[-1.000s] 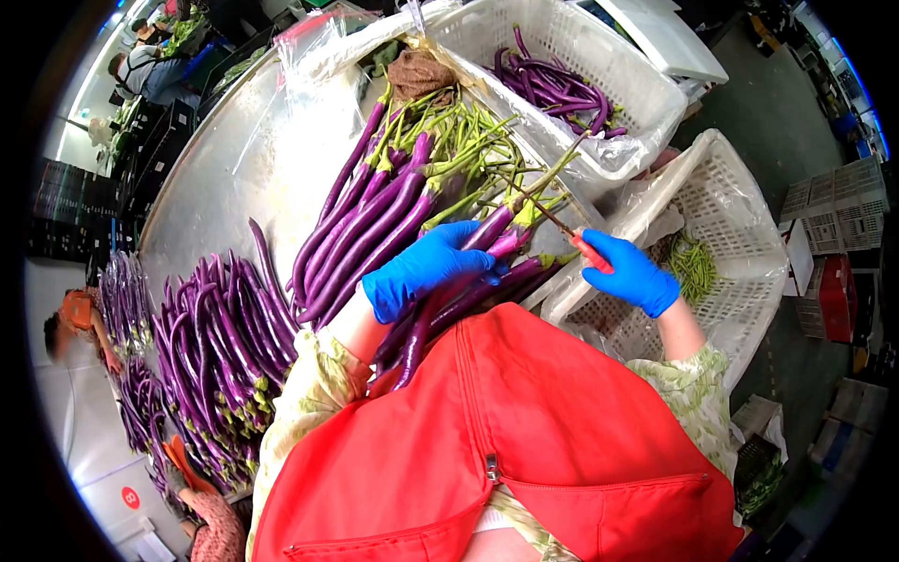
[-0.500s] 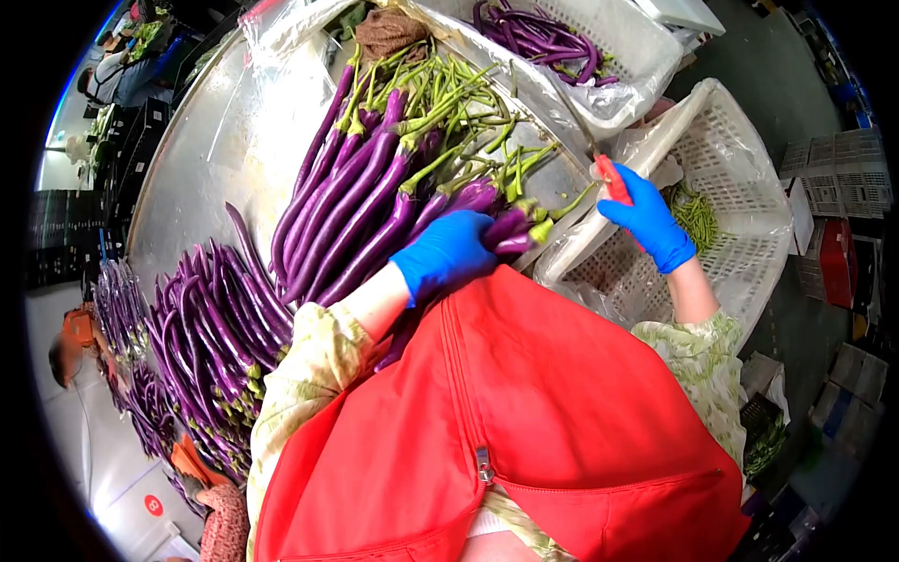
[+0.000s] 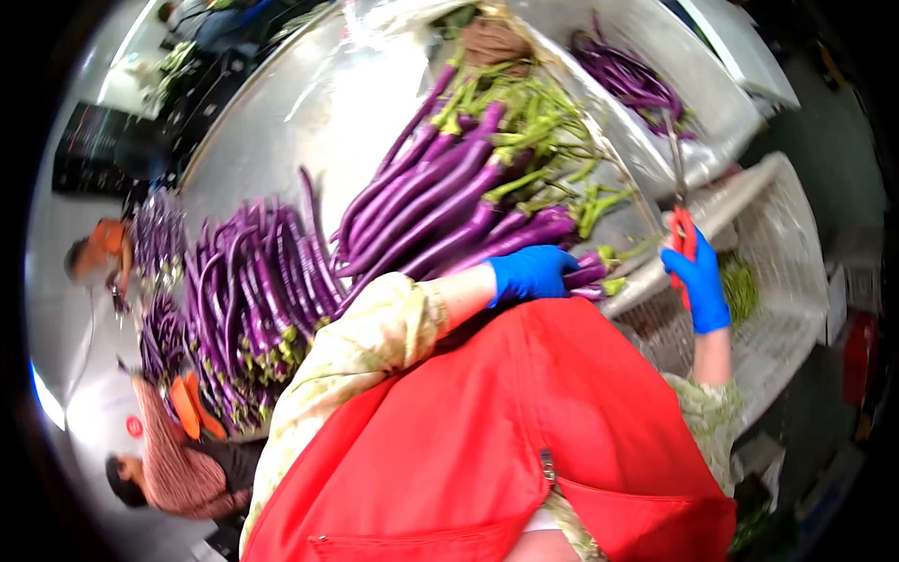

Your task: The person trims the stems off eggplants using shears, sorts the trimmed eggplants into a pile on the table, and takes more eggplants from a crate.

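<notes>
My left hand (image 3: 532,275), in a blue glove, is closed around a few purple eggplants (image 3: 588,272) whose green stem ends stick out to its right. My fingers' undersides are hidden. In my right hand (image 3: 700,286), also gloved in blue, I hold red-handled scissors (image 3: 682,239) with a long metal blade pointing up and away. That hand is over the near rim of a white crate. A heap of long eggplants (image 3: 421,201) with green stems lies on the metal table (image 3: 262,140) just beyond my left hand. Cut green stems (image 3: 562,117) lie at its far right.
A white plastic crate (image 3: 796,244) at right holds green stems (image 3: 740,288). Behind it, a plastic-lined crate (image 3: 721,103) contains eggplants. More eggplants (image 3: 257,281) lie in a row at left. A brown cloth (image 3: 496,42) is at the back. People (image 3: 178,450) work at the left.
The view has turned, so the table and eggplants appear farther right. My right hand still holds the scissors, now pointing more upright; my left hand stays closed on the eggplants.
</notes>
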A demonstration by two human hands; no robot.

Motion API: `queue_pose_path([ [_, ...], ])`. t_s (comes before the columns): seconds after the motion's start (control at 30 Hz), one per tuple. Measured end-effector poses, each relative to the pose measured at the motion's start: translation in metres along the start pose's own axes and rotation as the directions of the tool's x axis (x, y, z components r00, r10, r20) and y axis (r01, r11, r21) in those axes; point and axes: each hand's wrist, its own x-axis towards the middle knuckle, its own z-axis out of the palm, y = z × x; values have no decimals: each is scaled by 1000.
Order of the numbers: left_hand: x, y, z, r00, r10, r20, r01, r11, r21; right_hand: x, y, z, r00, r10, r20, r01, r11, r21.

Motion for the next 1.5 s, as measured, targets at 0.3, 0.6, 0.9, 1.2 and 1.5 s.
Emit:
queue_pose_path([
  [0.3,1,2,5,982,-6,191,31,991,-127,6,-3,9,1000,-17,0,17,998,-59],
  [0.6,-8,-19,-11,978,199,63,-172,938,-300,4,-3,16,999,-47,-6,46,998,-41],
  [0.9,-227,7,-175,381,121,-916,-619,770,-156,7,-10,18,1000,-27,8,28,995,-99],
  [1.2,-403,-83,-193,-216,589,-779,103,807,581,23,15,8,1000,-14,-18,11,989,-150],
  [1.5,-455,-180,-86,858,353,-373,144,532,834,38,37,1,997,-52,-61,36,970,-239],
])
